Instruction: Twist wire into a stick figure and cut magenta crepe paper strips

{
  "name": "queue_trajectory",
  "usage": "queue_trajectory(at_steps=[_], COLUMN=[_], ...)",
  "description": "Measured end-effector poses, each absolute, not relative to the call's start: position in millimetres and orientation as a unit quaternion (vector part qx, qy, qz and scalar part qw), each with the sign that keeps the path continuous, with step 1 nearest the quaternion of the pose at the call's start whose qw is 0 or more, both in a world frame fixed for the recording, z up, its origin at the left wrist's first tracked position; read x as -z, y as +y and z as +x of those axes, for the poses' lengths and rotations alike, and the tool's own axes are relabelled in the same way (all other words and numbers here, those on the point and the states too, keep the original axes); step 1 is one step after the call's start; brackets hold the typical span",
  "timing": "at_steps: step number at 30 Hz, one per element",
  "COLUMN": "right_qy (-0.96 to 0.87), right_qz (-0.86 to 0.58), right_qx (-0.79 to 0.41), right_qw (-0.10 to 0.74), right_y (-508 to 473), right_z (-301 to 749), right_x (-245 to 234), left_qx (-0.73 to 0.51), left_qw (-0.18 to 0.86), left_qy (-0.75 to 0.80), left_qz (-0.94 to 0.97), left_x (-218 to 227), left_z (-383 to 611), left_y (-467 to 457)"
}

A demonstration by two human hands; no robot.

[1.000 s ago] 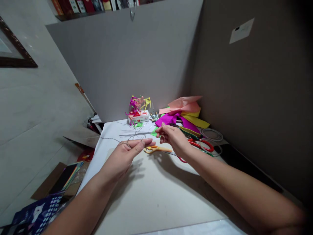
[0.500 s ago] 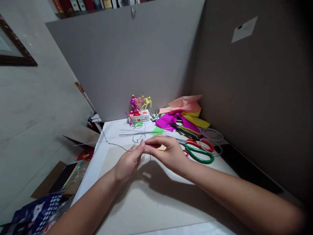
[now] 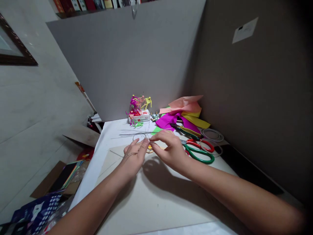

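The person's arms were bare from the forearms (image 3: pixel 90 202) down, with no sleeve, watch or glove in view. Both forearms were slim and smooth, narrowing evenly toward the wrists. The left hand (image 3: pixel 133 156) and right hand (image 3: pixel 171 153) were slender, with long, thin fingers (image 3: pixel 158 135). A thin pale band (image 3: pixel 130 154) crossed the left wrist, though it was too fine to tell whether it was jewellery or a strand of wire. The nails looked short, and no rings could be made out.

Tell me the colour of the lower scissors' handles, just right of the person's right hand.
Green, shown best in the head view: the lower scissors handles are a solid glossy green.
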State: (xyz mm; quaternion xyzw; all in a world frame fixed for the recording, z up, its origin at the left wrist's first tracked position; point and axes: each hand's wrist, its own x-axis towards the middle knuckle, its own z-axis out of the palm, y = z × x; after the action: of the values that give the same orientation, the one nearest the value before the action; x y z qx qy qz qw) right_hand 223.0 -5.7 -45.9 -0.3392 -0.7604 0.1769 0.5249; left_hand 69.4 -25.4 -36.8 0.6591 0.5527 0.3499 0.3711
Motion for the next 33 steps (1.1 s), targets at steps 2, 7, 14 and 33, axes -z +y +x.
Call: queue_trajectory(at_steps=[2,7,14,33], right_qy=[-0.783,-0.805,-0.788,-0.429], right_qz=[-0.33,-0.317,-0.287,-0.084], right_qx=[-0.124,-0.126,-0.203,-0.803], right_qw=[0.512,0.486,0.506,0.406], right_y=[-2,2,0,6], right_z=[224,223,225,225], right_x=[50,57,50,45], left_qx=[-0.339,-0.305,-0.333,-0.304], left_qw=[0.285,0.209,0.259,0.253], left_qy=[0.576,0.607,0.594,0.578], left_qz=[0.687,0.703,0.685,0.714], left_x=[38,41,35,21], left_z=[70,72,71,73], left_y=[-24,-25,-28,-39])
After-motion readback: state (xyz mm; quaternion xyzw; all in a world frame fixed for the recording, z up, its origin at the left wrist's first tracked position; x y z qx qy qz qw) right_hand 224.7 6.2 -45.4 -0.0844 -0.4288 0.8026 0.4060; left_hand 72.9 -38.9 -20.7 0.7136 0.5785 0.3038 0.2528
